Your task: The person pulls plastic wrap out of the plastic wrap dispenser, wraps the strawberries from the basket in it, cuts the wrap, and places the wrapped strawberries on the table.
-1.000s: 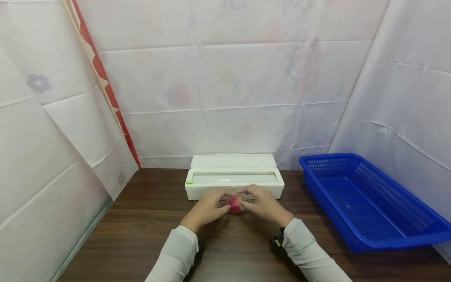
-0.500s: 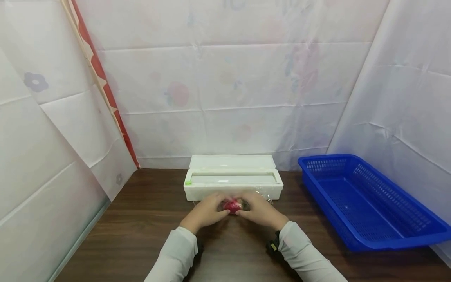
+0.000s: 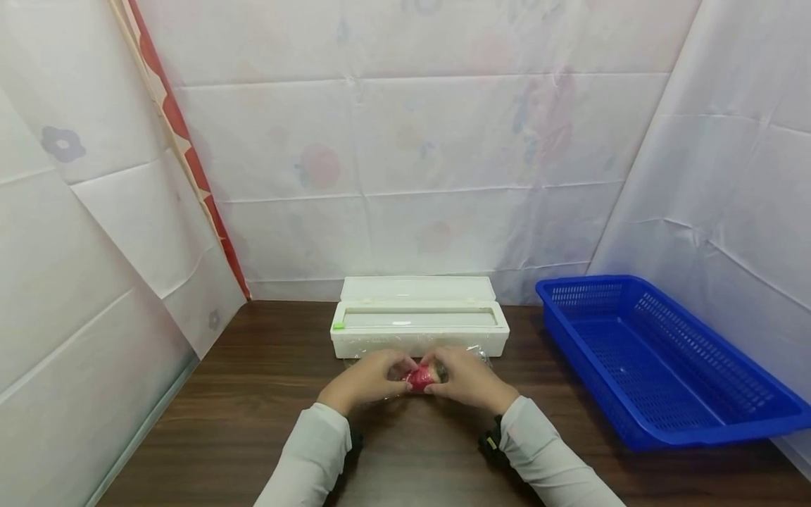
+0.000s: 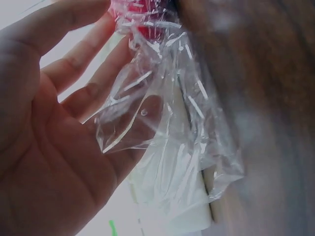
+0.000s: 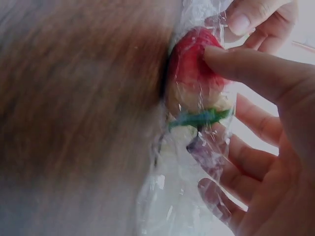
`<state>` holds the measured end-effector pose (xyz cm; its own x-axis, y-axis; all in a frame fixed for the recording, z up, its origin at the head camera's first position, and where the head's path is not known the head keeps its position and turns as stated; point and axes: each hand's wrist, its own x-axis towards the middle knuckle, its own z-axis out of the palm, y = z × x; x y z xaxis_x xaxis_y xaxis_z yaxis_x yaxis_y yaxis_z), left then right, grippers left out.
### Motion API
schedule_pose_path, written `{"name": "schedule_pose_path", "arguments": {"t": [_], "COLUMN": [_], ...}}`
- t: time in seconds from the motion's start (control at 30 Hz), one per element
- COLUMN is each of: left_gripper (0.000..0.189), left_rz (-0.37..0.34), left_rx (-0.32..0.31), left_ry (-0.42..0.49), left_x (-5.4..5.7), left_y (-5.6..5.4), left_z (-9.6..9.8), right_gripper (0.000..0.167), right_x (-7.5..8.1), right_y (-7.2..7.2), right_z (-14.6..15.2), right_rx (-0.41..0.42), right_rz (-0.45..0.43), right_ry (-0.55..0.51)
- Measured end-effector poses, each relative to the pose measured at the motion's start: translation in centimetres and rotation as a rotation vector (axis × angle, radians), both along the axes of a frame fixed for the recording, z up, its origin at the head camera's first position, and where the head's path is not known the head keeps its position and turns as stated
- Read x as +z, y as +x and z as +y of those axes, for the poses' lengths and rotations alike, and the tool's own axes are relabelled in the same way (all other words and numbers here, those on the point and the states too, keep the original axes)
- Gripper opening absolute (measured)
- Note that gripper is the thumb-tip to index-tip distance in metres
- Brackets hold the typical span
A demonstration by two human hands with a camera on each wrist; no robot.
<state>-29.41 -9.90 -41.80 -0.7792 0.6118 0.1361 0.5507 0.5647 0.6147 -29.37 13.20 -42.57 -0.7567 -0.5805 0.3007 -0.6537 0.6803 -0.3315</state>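
Note:
A red and cream fruit, perhaps a toy, [image 3: 419, 379] with a green leaf [image 5: 201, 118] and dark stem is wrapped in clear cling film [image 4: 172, 128]. It lies low over the brown table between both hands. My left hand [image 3: 367, 382] holds its left end between thumb and fingers, with loose film hanging across the palm side in the left wrist view. My right hand [image 3: 469, 380] holds the other end; its thumb presses the red part, and the fingers curve behind the film. Part of the fruit is hidden by the fingers.
Just behind the hands stands a white cling film box [image 3: 355, 346], lid [image 3: 418, 289] raised, with a green piece [image 3: 339, 326] at its left end. A blue slotted basket [image 3: 621, 352] sits to the right. White sheets hang around the table's back and sides.
The right hand has moved in closer to the left and taken hold of the fruit's right end. More crinkled film shows behind the hands. Box and basket have stayed put.

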Motion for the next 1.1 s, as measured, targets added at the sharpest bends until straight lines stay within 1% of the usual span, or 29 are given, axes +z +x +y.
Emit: {"name": "schedule_pose_path", "arguments": {"t": [0.07, 0.13, 0.27, 0.43, 0.53, 0.67, 0.8, 0.9, 0.97, 1.07, 1.1], "left_gripper": [0.023, 0.022, 0.021, 0.021, 0.023, 0.026, 0.026, 0.025, 0.022, 0.023, 0.024], "left_rz": [-0.03, -0.037, -0.036, -0.052, -0.062, -0.116, -0.177, -0.163, -0.123, -0.056, -0.044], "left_rx": [0.001, -0.008, -0.037, -0.075, -0.076, -0.063, -0.064, -0.058, -0.057, -0.089, -0.1], "left_ry": [-0.005, -0.016, -0.032, -0.036, -0.059, -0.085, -0.081, -0.093, -0.089, -0.035, -0.016], "left_x": [0.1, 0.2, 0.5, 0.6, 0.8, 0.9, 1.0, 1.2, 1.3, 1.6, 1.7], "left_y": [0.0, 0.0, 0.1, 0.2, 0.3, 0.5, 0.6, 0.7, 0.7, 0.7, 0.8], "left_z": [-0.1, -0.3, -0.6, -0.7, -0.9, -1.2, -1.4, -1.4, -1.3, -0.8, -0.6], "right_gripper": [0.037, 0.037, 0.038, 0.036, 0.035, 0.032, 0.03, 0.028, 0.026, 0.024, 0.024], "right_x": [0.2, 0.4, 0.8, 1.0, 1.1, 1.2, 1.3, 1.4, 1.4, 1.5, 1.4], "right_y": [0.1, 0.1, 0.2, 0.2, 0.1, 0.0, 0.0, 0.0, 0.1, 0.2, 0.2], "right_z": [0.0, 0.1, 0.4, 0.9, 1.0, 1.2, 1.3, 1.4, 1.4, 1.5, 1.5], "right_rx": [-0.007, 0.0, 0.047, 0.097, 0.124, 0.149, 0.169, 0.175, 0.172, 0.167, 0.164], "right_rz": [-0.008, -0.021, -0.074, -0.137, -0.166, -0.221, -0.264, -0.3, -0.332, -0.372, -0.381], "right_ry": [0.025, 0.046, 0.053, 0.057, 0.052, 0.033, 0.026, 0.014, 0.001, -0.019, -0.023]}}
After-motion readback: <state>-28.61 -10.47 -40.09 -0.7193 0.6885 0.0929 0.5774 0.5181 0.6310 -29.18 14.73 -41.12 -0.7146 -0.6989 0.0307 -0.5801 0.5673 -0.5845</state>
